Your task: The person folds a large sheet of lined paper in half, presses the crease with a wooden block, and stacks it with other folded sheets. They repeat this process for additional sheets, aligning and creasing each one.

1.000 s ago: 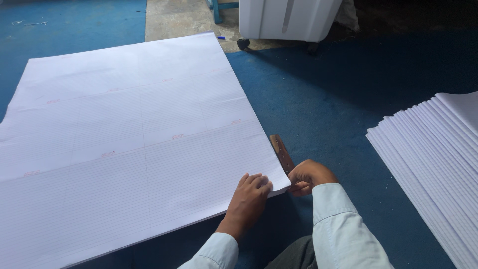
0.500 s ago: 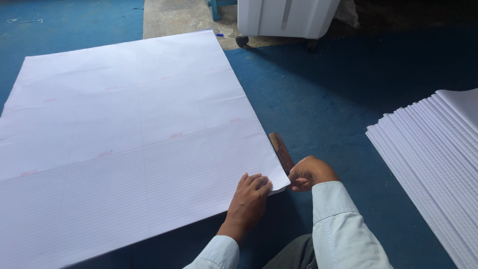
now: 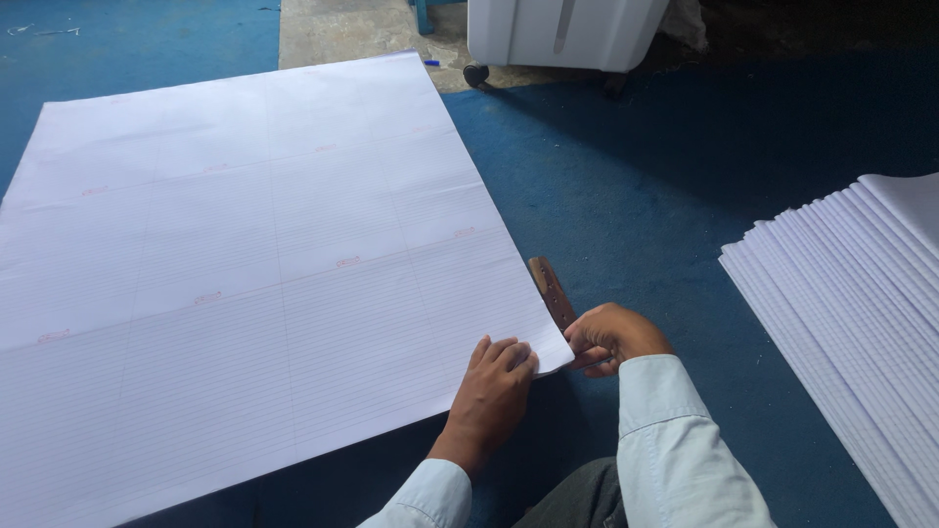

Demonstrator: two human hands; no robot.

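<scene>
Head view, looking down at a blue carpeted floor (image 3: 665, 196): a large white ruled sheet (image 3: 254, 264) lies flat on the carpet, reaching from near the far edge of the carpeted area down to the person's knees. It is printed with fine lines and split into panels by faint fold or print lines, with small reddish marks where the panels meet. The left hand (image 3: 494, 391) rests palm down on the sheet's near right corner, fingers spread flat and pressing the paper, closed on nothing. The right hand (image 3: 614, 337) sits just beside that corner, curled around the near end of a brown wooden ruler (image 3: 551, 291) and also pinching the tip of the corner, which is lifted slightly off the carpet. The ruler lies on the carpet along the sheet's right edge, touching it, its far end pointing away from the person. Both arms wear pale light-blue sleeves.

Toward the right edge of the carpet, well apart from the hands, a fanned stack of white sheets (image 3: 851, 293) lies in a stepped spread. At the far edge of the carpet stands a white wheeled appliance (image 3: 562, 29), partly on bare concrete floor (image 3: 342, 29).
</scene>
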